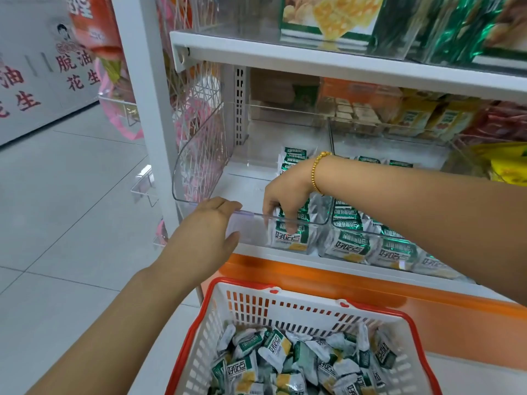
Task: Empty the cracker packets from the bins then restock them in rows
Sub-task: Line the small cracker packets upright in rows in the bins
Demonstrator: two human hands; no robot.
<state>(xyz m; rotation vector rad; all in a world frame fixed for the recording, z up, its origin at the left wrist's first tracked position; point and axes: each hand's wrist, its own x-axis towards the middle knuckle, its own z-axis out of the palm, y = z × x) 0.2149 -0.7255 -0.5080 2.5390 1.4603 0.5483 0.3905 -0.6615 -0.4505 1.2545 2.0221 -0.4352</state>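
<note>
Head-worn view (wide-angle) looks forward and down, close to bins (253,226).

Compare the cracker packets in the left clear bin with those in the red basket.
The bin packets stand in a tidy row along the right side of the left bin; the basket packets lie heaped, facing every way, in the basket. The right hand grips the bin packets; no hand touches the basket packets. Both share green, white and yellow wrappers.
</note>
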